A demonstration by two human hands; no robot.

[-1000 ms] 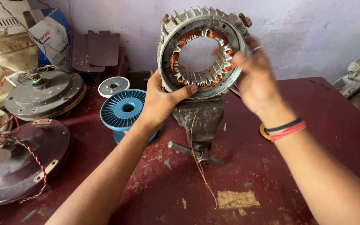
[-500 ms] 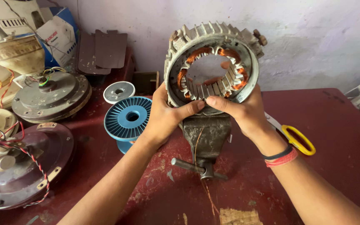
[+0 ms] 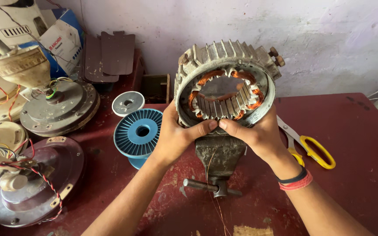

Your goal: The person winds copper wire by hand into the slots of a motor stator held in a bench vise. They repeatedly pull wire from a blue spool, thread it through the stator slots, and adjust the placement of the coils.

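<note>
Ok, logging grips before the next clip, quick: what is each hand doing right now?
Left hand: closed on the lower left rim of the motor stator.
Right hand: closed on the stator's lower right rim, thumb tip meeting the left thumb.

Two bare forearms, no sleeves in view. Left hand without rings or bands. Right hand with black and red wristbands.

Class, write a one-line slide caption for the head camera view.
Left hand and right hand grip a motor stator on a bench vise, beside a blue spool.
</note>
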